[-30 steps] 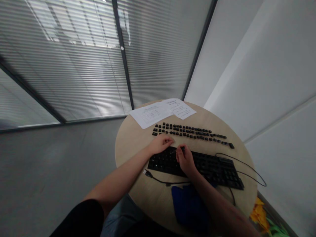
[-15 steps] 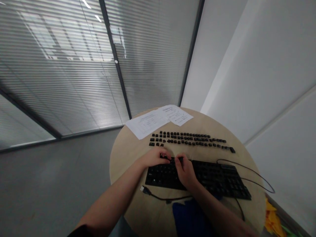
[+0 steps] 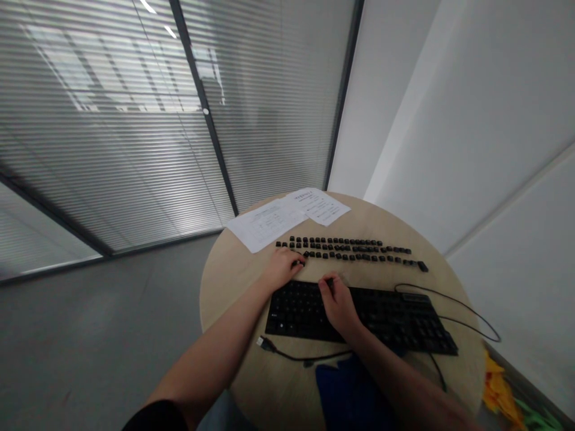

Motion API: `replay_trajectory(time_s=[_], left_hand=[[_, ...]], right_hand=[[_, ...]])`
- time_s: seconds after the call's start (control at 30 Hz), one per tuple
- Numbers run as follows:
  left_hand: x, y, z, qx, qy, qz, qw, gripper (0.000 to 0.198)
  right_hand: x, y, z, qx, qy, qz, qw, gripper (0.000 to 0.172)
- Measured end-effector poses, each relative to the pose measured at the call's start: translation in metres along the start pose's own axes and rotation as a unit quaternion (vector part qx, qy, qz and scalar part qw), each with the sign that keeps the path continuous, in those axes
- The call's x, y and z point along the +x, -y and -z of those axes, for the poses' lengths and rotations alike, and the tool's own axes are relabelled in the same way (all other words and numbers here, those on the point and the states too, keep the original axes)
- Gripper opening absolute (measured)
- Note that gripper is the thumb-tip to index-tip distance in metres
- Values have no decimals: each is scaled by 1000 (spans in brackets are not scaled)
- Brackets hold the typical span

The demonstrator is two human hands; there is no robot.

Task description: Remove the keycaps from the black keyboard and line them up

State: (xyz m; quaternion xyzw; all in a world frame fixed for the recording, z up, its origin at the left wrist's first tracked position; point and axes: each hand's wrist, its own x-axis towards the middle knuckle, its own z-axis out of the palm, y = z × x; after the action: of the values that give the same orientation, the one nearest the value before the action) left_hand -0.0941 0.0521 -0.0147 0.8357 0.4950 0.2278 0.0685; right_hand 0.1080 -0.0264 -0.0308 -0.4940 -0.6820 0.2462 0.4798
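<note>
- Keyboard [image 3: 386, 311], long, black, plastic, lay on the round pale-wood table [image 3: 381, 221], its legends too small to read.
- Left hand [image 3: 283, 268] curled narrow beside the small black square keycaps [image 3: 362, 249]; whether it held one was unclear.
- Right hand [image 3: 336, 302] was pinched near the keyboard's far edge, any hold hidden.
- White paper sheets [image 3: 269, 224] bore unreadable print.

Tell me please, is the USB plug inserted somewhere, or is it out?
Out: the USB plug lies loose on the tabletop near a corner of the keyboard, its metal tip bare.
</note>
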Motion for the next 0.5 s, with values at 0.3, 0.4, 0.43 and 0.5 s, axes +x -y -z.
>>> replay_trajectory(time_s=[0.3, 0.4, 0.43, 0.5], left_hand=[[3, -8, -5, 104, 32, 4, 994, 10], [5, -11, -3, 120, 36, -2, 992, 9], [5, -12, -3, 121, 36, 0, 992, 9], [6, -12, -3, 124, 33, 12, 992, 10]], right_hand=[[1, 0, -1, 7, 13, -7, 1000, 21], [1, 0, -2, 9, 13, -4, 1000, 22], [1, 0, -2, 10, 15, -4, 1000, 22], [2, -1, -2, 11, 16, -2, 1000, 23]])
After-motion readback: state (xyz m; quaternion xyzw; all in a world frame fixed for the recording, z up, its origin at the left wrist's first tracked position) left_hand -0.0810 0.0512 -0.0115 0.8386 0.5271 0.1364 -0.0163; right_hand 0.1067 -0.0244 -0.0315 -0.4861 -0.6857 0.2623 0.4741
